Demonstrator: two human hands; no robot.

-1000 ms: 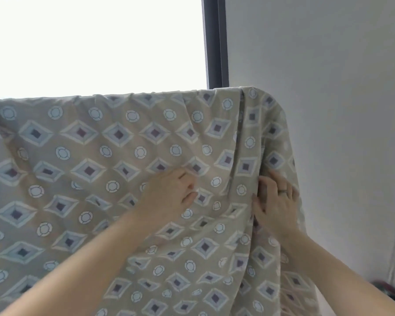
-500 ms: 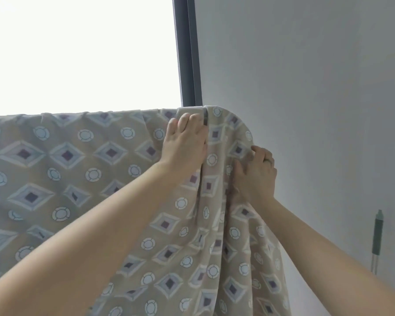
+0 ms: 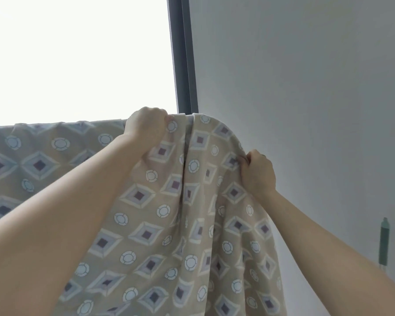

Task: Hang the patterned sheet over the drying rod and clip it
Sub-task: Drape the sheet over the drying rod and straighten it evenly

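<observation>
The patterned sheet [image 3: 160, 215], beige with blue-grey diamonds and pale circles, is hanging draped over a hidden drying rod, bunching into vertical folds near its right end.

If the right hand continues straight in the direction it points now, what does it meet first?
The right hand points up and left into the patterned sheet it already pinches, so it would likely press further into that fabric. Whatever lies behind the sheet is hidden.
</observation>
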